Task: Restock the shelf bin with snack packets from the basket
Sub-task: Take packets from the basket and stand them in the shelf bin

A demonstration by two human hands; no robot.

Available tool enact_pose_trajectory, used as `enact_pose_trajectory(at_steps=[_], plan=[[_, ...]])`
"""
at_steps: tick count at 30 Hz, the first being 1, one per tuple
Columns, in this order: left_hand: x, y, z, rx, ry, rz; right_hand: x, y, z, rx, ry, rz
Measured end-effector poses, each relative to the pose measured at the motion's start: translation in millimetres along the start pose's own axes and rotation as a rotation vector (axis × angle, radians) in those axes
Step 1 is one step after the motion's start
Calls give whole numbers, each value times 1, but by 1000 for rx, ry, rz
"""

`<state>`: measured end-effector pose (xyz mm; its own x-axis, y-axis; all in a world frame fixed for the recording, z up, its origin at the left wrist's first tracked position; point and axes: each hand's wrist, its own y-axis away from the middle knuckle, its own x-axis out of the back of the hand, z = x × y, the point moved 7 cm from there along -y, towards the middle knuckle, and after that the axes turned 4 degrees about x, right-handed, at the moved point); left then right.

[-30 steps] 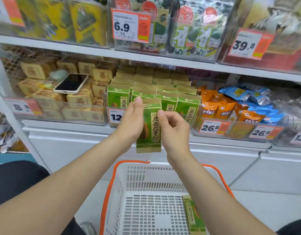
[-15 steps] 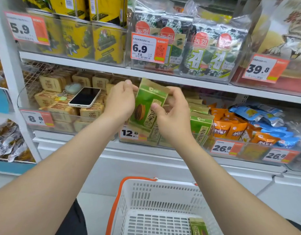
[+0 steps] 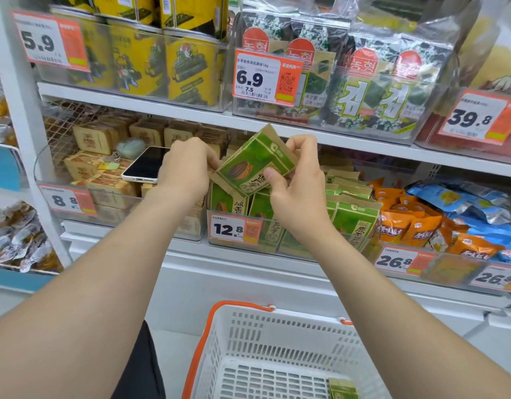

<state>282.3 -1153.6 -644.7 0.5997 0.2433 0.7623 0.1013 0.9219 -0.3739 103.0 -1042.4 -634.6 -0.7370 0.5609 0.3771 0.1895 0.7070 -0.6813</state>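
Observation:
A green and tan snack packet is tilted above the clear shelf bin, which holds several matching packets standing upright. My left hand holds the packet's lower left end and my right hand pinches its right side, thumb on the front. Below stands a white basket with orange handles; one more green packet lies in its bottom right corner.
A phone lies on tan boxes in the bin to the left. Orange and blue packets fill bins to the right. Seaweed packs and yellow tins stand on the upper shelf, close over my hands.
Both hands have lifted the packet from above the basket to the bin and tilted it sideways. The view has risen, so the basket sits lower in frame.

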Motion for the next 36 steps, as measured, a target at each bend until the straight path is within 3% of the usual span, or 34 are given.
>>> enact_pose_trajectory(at_steps=[7, 13, 21, 28, 31, 36], plan=[[4, 2, -4, 13, 94, 25, -25, 12, -9, 149, 193, -181], [-3, 0, -7, 0, 157, -7, -41, 5, -9, 184, 514, -173], [-3, 3, -6, 9, 110, -47, -55, 6, -35, 399, 793, -262], [-7, -2, -18, 86, 384, -172, -57, -8, -9, 185, 658, -335], [-13, -6, -24, 115, 411, -179, -59, -11, -5, 210, 721, -362], [-20, -10, -26, 133, 437, -184, -59, -17, -9, 290, 885, -237]])
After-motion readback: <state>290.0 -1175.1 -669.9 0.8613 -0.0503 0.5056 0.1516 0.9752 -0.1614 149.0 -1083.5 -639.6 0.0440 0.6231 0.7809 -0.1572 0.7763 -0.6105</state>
